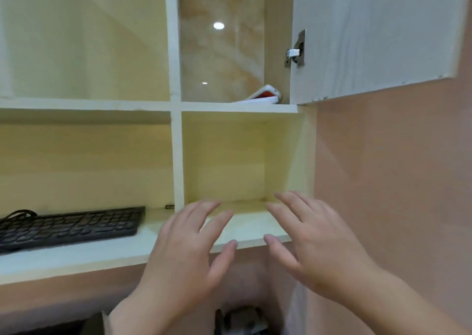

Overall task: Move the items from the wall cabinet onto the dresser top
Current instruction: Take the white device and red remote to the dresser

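Observation:
The wall cabinet has white shelves and pale wood compartments. A black keyboard lies in the lower left compartment. A white and red item leans in the back right corner of the upper right compartment. My left hand and my right hand are both raised side by side in front of the lower right compartment, fingers spread, holding nothing. That compartment shows nothing inside. The dresser top is out of view.
The upper right cabinet door stands swung out to the right, its metal hinge showing. A pink wall runs to the right and below the cabinet. Dark objects sit low at the bottom edge.

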`<state>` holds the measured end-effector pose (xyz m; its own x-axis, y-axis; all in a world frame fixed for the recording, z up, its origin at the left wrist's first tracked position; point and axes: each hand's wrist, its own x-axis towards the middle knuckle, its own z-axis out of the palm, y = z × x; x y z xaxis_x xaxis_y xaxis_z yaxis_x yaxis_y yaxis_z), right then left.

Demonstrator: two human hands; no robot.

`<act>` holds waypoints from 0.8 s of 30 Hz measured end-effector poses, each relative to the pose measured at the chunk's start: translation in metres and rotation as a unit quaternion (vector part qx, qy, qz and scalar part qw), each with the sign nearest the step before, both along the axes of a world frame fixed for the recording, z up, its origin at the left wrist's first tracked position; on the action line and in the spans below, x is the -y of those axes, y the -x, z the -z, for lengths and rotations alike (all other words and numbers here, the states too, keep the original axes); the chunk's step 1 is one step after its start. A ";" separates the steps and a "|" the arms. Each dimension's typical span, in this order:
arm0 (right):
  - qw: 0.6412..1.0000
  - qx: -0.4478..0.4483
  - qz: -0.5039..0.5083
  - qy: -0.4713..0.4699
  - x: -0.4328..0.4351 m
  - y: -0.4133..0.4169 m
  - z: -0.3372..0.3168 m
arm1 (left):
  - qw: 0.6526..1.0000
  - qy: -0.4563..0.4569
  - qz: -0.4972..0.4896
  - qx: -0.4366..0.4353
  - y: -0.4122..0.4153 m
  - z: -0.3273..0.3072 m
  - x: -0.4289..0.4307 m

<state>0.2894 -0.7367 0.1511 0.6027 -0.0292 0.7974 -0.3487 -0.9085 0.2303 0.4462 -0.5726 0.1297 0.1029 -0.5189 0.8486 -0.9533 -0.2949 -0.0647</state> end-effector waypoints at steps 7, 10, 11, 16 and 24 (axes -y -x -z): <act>0.996 0.049 -0.022 0.069 0.030 -0.018 -0.082 | 0.998 0.034 0.018 0.054 -0.008 -0.097 0.027; 0.994 0.059 -0.018 0.086 0.035 -0.027 -0.114 | 0.997 0.020 0.037 0.060 -0.016 -0.149 0.037; 0.994 0.061 -0.020 0.086 0.036 -0.031 -0.124 | 0.997 0.011 0.035 0.069 -0.019 -0.166 0.040; 0.996 0.058 -0.008 0.074 0.041 -0.044 -0.160 | 0.995 -0.082 0.057 0.012 -0.031 -0.245 0.063; 0.999 0.028 0.005 0.042 0.060 -0.058 -0.156 | 0.948 -0.286 0.007 -0.142 -0.039 -0.298 0.125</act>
<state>0.3476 -0.7965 0.3070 0.5566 0.0325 0.8302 -0.3731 -0.8830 0.2847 0.4854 -0.6978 0.4275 0.2750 -0.8888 0.3666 -0.9598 -0.2763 0.0501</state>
